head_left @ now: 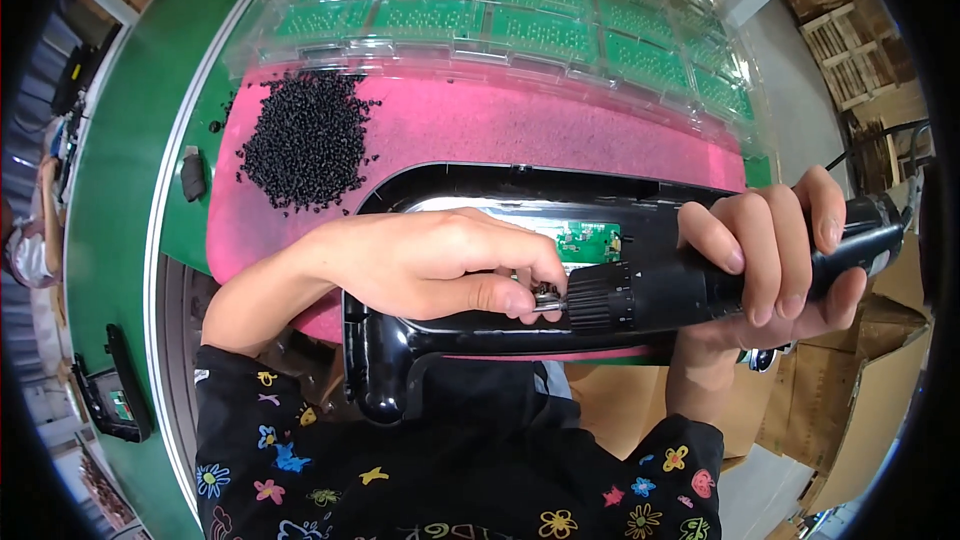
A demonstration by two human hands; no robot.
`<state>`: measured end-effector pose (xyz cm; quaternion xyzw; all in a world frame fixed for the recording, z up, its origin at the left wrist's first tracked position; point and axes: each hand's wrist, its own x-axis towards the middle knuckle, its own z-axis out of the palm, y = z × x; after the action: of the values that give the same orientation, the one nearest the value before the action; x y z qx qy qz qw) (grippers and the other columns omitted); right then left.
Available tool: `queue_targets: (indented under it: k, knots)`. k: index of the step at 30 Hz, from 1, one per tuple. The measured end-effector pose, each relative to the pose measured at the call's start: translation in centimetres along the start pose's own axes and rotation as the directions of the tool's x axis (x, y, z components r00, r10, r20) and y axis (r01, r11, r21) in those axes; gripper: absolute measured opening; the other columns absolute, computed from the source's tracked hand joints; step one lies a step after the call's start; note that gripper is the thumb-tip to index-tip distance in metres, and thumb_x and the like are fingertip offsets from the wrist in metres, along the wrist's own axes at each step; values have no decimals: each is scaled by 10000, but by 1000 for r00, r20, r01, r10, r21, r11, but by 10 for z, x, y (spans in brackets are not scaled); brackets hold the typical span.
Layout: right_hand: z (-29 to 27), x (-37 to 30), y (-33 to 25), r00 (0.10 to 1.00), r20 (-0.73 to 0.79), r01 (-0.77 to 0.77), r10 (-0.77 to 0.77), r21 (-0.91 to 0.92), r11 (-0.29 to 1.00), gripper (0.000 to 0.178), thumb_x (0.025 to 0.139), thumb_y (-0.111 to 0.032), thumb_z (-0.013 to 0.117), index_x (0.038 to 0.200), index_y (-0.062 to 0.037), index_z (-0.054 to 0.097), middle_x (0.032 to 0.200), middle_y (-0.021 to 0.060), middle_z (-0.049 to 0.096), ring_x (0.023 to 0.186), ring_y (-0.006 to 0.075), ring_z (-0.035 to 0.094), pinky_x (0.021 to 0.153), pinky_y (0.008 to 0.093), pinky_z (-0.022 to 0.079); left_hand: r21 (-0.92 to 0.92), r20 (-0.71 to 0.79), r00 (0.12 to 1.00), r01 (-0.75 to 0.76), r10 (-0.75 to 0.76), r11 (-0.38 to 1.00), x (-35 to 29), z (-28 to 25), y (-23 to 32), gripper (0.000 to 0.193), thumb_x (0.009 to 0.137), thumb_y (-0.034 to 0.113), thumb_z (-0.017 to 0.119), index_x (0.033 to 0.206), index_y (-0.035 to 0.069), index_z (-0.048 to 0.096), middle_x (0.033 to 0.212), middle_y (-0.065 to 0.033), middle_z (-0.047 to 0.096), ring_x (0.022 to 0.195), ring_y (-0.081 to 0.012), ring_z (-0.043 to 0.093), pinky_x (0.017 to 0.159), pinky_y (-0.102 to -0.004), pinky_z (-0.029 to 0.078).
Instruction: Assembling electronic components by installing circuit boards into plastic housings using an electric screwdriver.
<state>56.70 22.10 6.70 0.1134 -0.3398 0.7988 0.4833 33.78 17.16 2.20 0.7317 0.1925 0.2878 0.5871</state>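
My right hand (pixel 770 250) wraps round a black electric screwdriver (pixel 650 295), held sideways with its ribbed collar and metal tip pointing left. At that tip, my left hand (pixel 430 260) is closed in a pinch, thumb against fingers. Small dark pieces, apparently screws, show between the fingertips beside the shiny metal end; the fingers partly hide them. Beneath both hands lies a long glossy black plastic housing (pixel 450 178). Inside it sits a small green circuit board (pixel 590 238), partly covered by my left hand and the screwdriver.
A heap of small black screws (pixel 305 140) rests on the pink mat (pixel 450 120), left of centre. Behind stand clear plastic trays (pixel 440 55) of green boards. A dark small object (pixel 193 175) lies left. Cardboard boxes (pixel 850 420) stand right; another black housing (pixel 112 390) lies far left.
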Motion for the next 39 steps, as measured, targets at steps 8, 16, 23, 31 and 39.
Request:
queue_targets:
  k: [8, 16, 23, 31, 39]
  knots:
    - [-6, -5, 3, 999, 2, 43, -43, -122, 992, 265, 851, -236, 675, 959, -126, 460, 641, -32, 510, 572, 89, 483, 736, 289, 341, 661, -216, 922, -105, 323, 743, 1, 3, -6, 169, 766, 81, 712, 860, 7, 591, 742, -73, 579, 684, -273, 592, 629, -356, 459]
    - [-3, -6, 7, 993, -72, 82, -98, -206, 975, 267, 852, -258, 667, 968, -130, 462, 667, -44, 486, 605, 78, 460, 753, 287, 337, 752, -359, 884, 83, 300, 654, -3, 7, 1, 136, 744, 56, 730, 801, 4, 618, 699, -91, 594, 648, -288, 599, 646, -362, 483]
    - [6, -11, -9, 968, -88, 203, -236, -284, 937, 273, 777, -172, 722, 920, -127, 493, 618, -64, 515, 573, 59, 478, 764, 267, 331, 691, -421, 869, 120, 262, 713, -1, 0, -1, 121, 793, 52, 717, 835, -20, 629, 776, -115, 644, 690, -263, 638, 628, -333, 504]
    - [7, -11, 0, 965, -52, 232, -255, -275, 933, 269, 772, -157, 718, 908, -135, 486, 611, -74, 526, 581, 52, 494, 781, 264, 326, 750, -318, 914, 81, 251, 656, -4, 1, -1, 165, 768, 99, 754, 852, 22, 636, 788, -72, 650, 709, -244, 646, 629, -328, 509]
    - [10, -13, 7, 953, -33, 285, -301, -234, 930, 291, 771, -149, 718, 902, -146, 458, 603, -79, 524, 581, 54, 498, 790, 274, 331, 798, -262, 927, 51, 269, 601, -4, 2, -2, 219, 727, 137, 777, 824, 23, 617, 771, -63, 616, 683, -230, 616, 583, -324, 472]
